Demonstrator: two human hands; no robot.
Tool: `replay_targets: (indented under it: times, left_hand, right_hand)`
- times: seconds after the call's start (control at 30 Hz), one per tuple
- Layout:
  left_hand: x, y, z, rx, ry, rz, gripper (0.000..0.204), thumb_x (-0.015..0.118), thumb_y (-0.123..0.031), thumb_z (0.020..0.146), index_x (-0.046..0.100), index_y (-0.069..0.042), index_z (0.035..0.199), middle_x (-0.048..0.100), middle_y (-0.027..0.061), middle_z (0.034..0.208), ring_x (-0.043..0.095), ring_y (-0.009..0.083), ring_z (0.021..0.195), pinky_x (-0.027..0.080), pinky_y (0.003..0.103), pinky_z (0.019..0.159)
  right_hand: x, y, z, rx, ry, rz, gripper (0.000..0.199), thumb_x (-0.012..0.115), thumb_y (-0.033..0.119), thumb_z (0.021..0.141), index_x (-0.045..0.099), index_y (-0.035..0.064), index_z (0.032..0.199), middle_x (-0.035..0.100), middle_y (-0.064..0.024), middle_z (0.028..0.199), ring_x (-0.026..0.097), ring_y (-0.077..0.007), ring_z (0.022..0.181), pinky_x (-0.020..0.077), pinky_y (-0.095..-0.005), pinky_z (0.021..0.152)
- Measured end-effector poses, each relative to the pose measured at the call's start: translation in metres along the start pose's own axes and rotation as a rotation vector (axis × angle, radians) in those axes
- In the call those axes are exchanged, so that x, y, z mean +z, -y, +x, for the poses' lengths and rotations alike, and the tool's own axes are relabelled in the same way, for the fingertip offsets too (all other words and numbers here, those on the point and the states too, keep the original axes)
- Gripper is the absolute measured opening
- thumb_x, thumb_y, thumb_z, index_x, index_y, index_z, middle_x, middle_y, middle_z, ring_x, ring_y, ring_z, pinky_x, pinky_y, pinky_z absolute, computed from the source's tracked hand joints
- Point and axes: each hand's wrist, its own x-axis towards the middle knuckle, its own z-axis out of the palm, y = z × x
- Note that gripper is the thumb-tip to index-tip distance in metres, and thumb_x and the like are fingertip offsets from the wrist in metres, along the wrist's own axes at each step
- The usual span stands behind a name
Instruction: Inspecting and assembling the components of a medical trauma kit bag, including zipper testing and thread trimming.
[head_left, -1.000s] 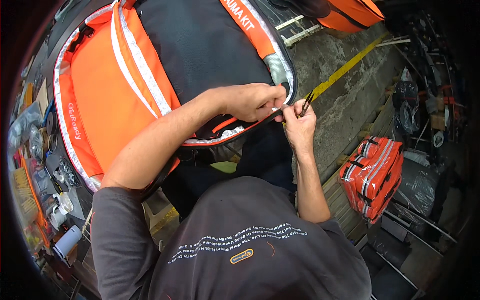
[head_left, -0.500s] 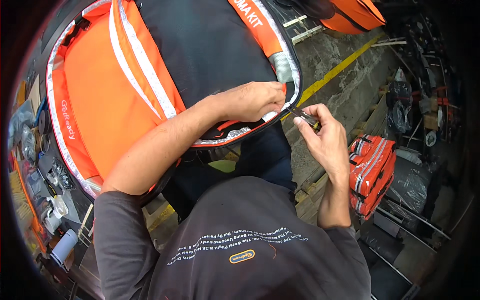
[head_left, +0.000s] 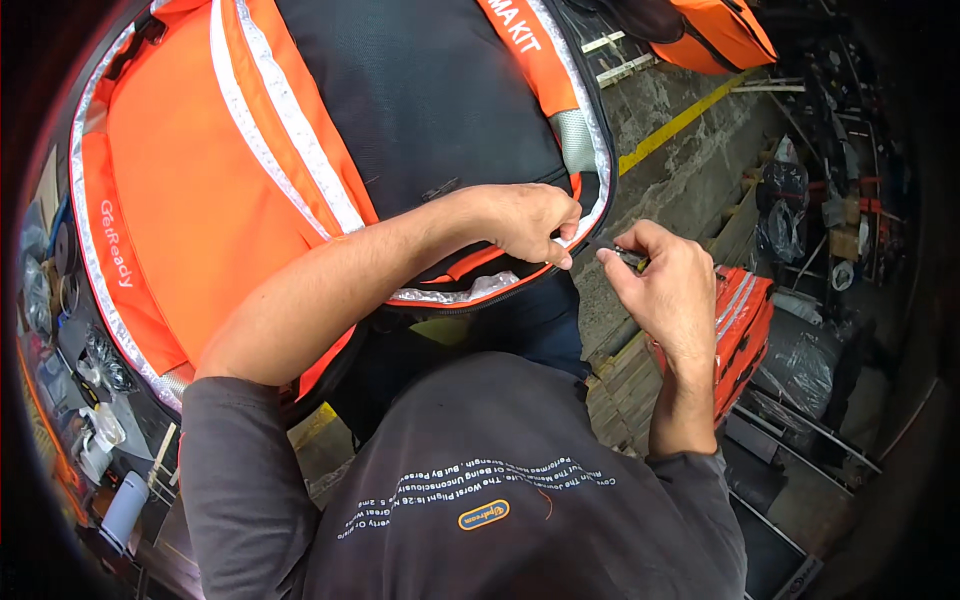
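A large orange and black bag (head_left: 190, 150) with silver reflective strips lies spread open in front of me. My left hand (head_left: 530, 222) reaches across its lower right corner, fingers curled and pinched at the white-lined, zippered edge (head_left: 598, 215). Any thread between those fingertips is too small to make out. Just right of that edge, my right hand (head_left: 668, 285) grips small dark thread snips (head_left: 628, 257) between thumb and fingers, largely covered by the hand. Their tip points toward the bag's edge and my left fingertips.
A red-orange bag (head_left: 740, 330) with reflective strips stands low at the right, beside plastic-wrapped goods (head_left: 805, 375). Another orange bag (head_left: 715, 35) lies at the far right. Cluttered supplies, including a white cylinder (head_left: 125, 510), line the left. A yellow line (head_left: 680, 125) crosses the floor.
My left hand has moved slightly down, its fingertips now lower along the bag's edge. My right hand and the snips have drawn a little right and down. The bag has shifted slightly in view.
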Motion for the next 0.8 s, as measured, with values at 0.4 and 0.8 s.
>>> replay_targets:
  times: [0.4, 0.8]
  left_hand:
    - [0.005, -0.003, -0.003, 0.071, -0.093, 0.02, 0.04, 0.091, -0.029, 0.09, 0.067, -0.001, 0.105, 0.07, 0.0172, 0.109, 0.067, 0.0377, 0.114, 0.052, 0.047, 0.101]
    - [0.004, -0.008, -0.003, 0.061, -0.09, 0.05, 0.043, 0.09, -0.031, 0.091, 0.069, 0.0, 0.111, 0.071, 0.0192, 0.116, 0.066, 0.0399, 0.123, 0.053, 0.049, 0.105]
  right_hand:
    - [0.015, 0.011, 0.001, -0.014, 0.025, -0.061, 0.023, 0.084, 0.027, 0.089, 0.078, 0.0049, 0.094, 0.078, -0.0181, 0.083, 0.078, -0.0407, 0.083, 0.0623, -0.0502, 0.076]
    - [-0.007, 0.016, 0.04, -0.131, 0.277, -0.177, 0.023, 0.081, 0.022, 0.082, 0.08, 0.0018, 0.092, 0.078, -0.0217, 0.084, 0.079, -0.0414, 0.088, 0.0636, -0.0509, 0.084]
